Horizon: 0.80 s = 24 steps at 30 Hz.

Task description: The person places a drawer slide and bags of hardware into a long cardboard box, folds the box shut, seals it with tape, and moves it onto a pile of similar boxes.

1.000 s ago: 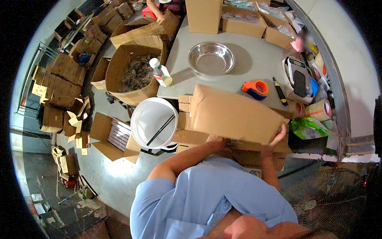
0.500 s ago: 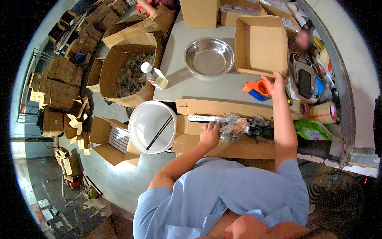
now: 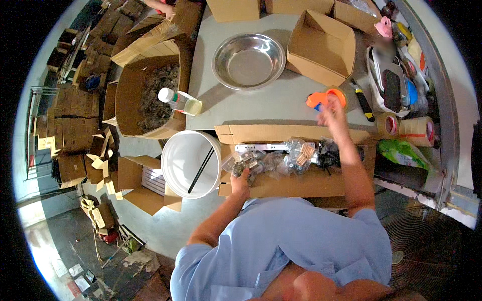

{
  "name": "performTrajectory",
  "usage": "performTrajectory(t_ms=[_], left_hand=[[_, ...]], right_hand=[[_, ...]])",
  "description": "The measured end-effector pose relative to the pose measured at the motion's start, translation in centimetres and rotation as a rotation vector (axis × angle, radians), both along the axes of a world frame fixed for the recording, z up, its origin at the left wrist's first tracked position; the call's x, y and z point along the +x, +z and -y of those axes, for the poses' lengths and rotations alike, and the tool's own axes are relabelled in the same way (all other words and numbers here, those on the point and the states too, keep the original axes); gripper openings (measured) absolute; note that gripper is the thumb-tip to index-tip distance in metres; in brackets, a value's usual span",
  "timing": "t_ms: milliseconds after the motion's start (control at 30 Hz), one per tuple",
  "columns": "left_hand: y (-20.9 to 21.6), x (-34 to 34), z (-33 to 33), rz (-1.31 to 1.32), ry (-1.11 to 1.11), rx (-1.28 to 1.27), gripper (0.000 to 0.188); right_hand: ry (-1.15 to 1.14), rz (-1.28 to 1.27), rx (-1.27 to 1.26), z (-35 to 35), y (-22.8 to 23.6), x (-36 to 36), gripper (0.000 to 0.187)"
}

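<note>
My left hand [image 3: 241,181] is closed on a clear plastic bag of small metal parts [image 3: 247,164], at the left end of a long open carton [image 3: 281,186]. Behind it in the carton lies a silver metal rail [image 3: 271,147]. Bagged wooden pieces [image 3: 305,154] and dark parts [image 3: 327,156] fill the carton's right part. My right hand [image 3: 332,119] reaches over the carton to an orange and blue tape dispenser [image 3: 334,95]. The fingers overlap the dispenser's near side; blur hides whether they grip it. An open cardboard tray [image 3: 324,45] stands beyond.
A steel bowl [image 3: 248,62] and a bottle [image 3: 181,102] stand on the grey table. Left of the carton is a white bucket [image 3: 173,173] holding black rods. At right lie a utility knife [image 3: 362,102], tape rolls [image 3: 416,131] and a scale [image 3: 389,80]. Another person's hand [image 3: 161,7] shows far left.
My right hand has left the cardboard tray and come to the tape dispenser. My left hand has taken hold of the bag of metal parts. The view has shifted, and the utility knife now shows fully.
</note>
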<state>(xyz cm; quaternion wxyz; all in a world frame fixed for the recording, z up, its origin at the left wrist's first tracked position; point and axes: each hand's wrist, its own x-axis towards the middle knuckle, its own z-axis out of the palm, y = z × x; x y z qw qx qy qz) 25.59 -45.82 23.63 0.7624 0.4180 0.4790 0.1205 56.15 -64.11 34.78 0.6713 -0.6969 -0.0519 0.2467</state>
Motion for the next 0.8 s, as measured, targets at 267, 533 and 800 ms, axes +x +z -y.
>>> performTrajectory(t_ms=[267, 533, 800], left_hand=[[-1.6, -1.4, -0.3, -0.086, -0.075, 0.063, 0.035], [7.3, 3.1, 0.7, -0.085, -0.937, 1.506, 0.053], [2.9, 4.3, 1.8, -0.202, -1.204, 1.649, 0.084]], right_hand=[[0.601, 1.034, -0.613, 0.9, -4.4, -11.1, 0.032], [0.514, 0.542, -0.535, 2.0, -4.1, -10.5, 0.042], [0.168, 0.911, -0.971, 0.7, -1.6, -11.0, 0.069]])
